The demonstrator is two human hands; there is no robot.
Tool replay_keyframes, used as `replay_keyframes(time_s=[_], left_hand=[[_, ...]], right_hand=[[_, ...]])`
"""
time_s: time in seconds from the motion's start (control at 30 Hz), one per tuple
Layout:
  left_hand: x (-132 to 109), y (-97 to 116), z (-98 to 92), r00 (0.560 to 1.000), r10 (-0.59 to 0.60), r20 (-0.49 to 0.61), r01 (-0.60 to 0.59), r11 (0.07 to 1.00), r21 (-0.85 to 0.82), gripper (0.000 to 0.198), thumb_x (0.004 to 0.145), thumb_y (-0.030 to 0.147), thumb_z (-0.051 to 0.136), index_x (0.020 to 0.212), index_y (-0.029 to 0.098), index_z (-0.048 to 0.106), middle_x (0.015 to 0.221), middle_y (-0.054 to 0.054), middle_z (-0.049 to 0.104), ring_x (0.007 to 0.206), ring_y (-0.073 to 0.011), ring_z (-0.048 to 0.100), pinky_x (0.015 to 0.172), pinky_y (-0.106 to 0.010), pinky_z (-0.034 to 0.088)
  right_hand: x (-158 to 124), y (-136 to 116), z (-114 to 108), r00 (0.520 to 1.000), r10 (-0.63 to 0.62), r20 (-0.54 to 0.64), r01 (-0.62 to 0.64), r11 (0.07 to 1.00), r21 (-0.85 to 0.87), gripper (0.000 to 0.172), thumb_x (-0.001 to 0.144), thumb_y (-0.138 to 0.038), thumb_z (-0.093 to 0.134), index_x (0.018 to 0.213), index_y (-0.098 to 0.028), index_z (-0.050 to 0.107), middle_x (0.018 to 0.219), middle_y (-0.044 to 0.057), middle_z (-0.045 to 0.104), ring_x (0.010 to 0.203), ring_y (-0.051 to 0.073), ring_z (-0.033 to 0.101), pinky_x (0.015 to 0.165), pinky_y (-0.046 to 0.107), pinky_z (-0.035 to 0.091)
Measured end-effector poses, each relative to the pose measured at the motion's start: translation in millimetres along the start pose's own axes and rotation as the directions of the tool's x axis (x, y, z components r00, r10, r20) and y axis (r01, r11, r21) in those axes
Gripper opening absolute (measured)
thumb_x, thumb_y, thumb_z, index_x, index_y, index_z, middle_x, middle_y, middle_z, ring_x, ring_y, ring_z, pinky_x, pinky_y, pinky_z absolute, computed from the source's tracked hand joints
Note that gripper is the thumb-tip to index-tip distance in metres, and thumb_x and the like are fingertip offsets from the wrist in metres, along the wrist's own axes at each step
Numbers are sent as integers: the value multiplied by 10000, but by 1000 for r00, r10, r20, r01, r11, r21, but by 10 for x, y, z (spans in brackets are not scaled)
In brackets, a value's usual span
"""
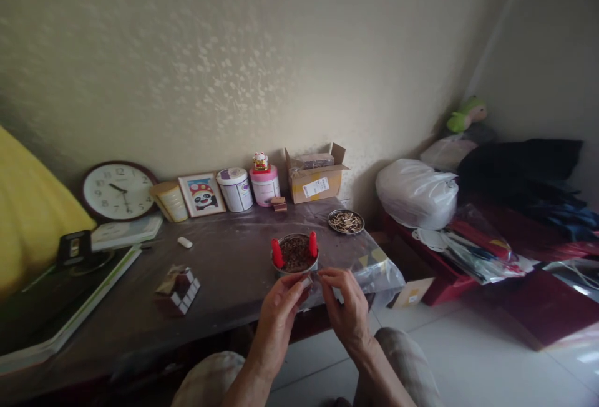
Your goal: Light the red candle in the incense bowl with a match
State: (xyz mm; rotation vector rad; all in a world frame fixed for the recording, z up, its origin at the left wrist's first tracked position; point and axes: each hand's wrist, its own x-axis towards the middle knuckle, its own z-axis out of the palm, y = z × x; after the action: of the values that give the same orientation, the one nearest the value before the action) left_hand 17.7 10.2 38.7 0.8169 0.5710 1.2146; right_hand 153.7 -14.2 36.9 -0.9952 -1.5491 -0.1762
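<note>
My left hand [281,307] is closed around a small matchbox [306,282], mostly covered by the fingers. Close to its right side, my right hand [345,304] is pinched on a tiny thin thing that looks like a match; the fingertips hide most of it. Just beyond both hands stands a round metal bowl [296,269] of dark brown grains. Two red candles stand in it, one at the left [277,253] and one at the right [313,245]. Farther back on the right, a round metal dish [346,222] holds many matchsticks.
Stacked small boxes [178,291] and a white oval object [185,242] lie on the covered table [224,269]. Along the wall stand a clock [119,190], a framed panda picture [202,195], tubs [234,190] and an open carton [317,181]. Bags [416,191] are piled at right.
</note>
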Motion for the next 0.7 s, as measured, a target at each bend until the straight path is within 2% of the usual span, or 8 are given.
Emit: replay_keyframes(time_s=[0.13,0.17,0.23,0.27,0.33,0.43,0.6,0.7], left_hand=[[34,-26,-17,997,-32,-77,32,999,0,196,707,306,769,852,179,736,876,-41,759,832,-150,645,842,-293,454],[31,-26,-15,996,-33,-81,33,999,-3,198,696,309,777,841,181,736,868,-40,760,827,-151,647,843,-297,454],[9,-13,-5,998,-26,-60,26,1000,0,202,717,312,761,873,186,734,918,-45,762,875,-161,648,873,-308,449],[-6,-2,0,999,-24,-47,25,1000,7,205,740,312,741,904,189,731,958,-48,759,911,-166,645,893,-311,443],[-32,22,4,999,-29,-27,30,999,32,207,784,310,702,950,189,723,1021,-55,753,969,-171,636,929,-315,429],[-31,39,-19,999,-33,-39,35,998,47,201,804,308,682,952,179,721,1020,-61,752,977,-175,635,952,-327,424],[23,25,-67,996,-7,-88,9,1000,26,222,761,328,724,914,166,731,972,-66,753,917,-173,643,911,-328,452],[18,31,-59,995,-9,-95,12,1000,29,231,762,330,721,922,163,731,977,-73,752,917,-176,644,908,-328,454]], right_hand=[[33,-82,-119,995,-21,-93,24,999,36,262,843,-14,572,1001,-223,578,958,56,678,868,171,641,770,322,512],[21,-56,-116,997,-37,-73,40,998,41,268,844,-21,571,1015,-227,581,972,58,682,878,175,646,775,328,517],[-26,79,-62,997,-69,43,70,998,-5,210,862,-68,570,982,-235,609,945,47,698,864,176,655,769,320,528],[-54,179,-22,996,-43,81,47,997,-56,168,877,-91,557,931,-236,623,900,34,704,829,169,659,754,306,533],[-98,391,45,999,47,-20,-50,988,-149,120,891,-136,550,865,-227,624,829,30,698,774,173,657,715,304,535],[-85,587,43,980,128,-149,-155,970,-185,73,903,-188,555,866,-204,616,830,53,681,792,190,653,724,331,532],[75,551,-90,945,240,-221,-261,963,-70,128,878,-282,601,785,-200,630,791,34,664,785,187,642,731,327,533],[103,471,-97,931,287,-224,-295,955,-4,114,873,-282,605,801,-200,637,799,30,669,796,189,648,741,331,536]])
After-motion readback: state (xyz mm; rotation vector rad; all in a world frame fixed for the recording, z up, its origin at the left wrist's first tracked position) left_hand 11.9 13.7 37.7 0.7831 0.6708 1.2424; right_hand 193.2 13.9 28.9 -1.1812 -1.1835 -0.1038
